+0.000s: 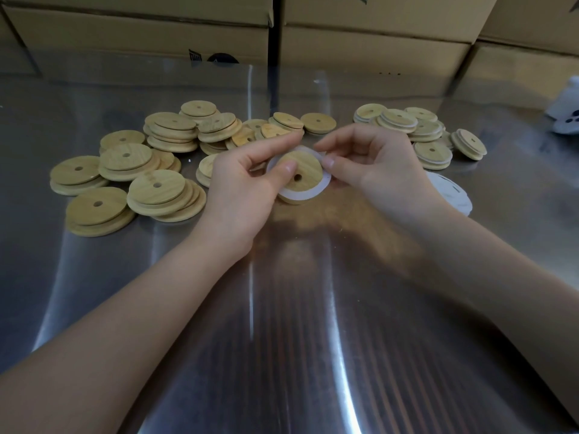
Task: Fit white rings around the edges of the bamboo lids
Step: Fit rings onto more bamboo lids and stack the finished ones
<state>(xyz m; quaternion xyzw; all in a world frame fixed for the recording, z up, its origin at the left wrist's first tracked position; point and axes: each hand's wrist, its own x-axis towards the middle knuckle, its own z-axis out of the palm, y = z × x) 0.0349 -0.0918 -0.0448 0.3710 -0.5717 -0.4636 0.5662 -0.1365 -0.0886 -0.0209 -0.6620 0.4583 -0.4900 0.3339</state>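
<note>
Two bare forearms (125, 324) reach from the near edge over the steel desk (282, 308) and meet near its middle. Between the hands is one bamboo lid (308, 166), tilted toward the camera, with its small hole visible. A white ring (313, 193) goes around its near and right edge; at the far right side the ring stands off from the wood. The left hand (247, 180) has its grip clamped on the lid: the thumb presses on the top face beside the hole, and the index finger curls over the far edge. The right hand (372, 170) has its grip clamped on the ring, with thumb and index finger pinching it just at the right edge of the lid. Left of the hands lie many bare lids (156, 186) in loose piles. Right of them is a pile of ringed lids (432, 148), and near the right wrist some spare rings (454, 195) lie flat. Behind everything stand cardboard boxes (376, 48).
</note>
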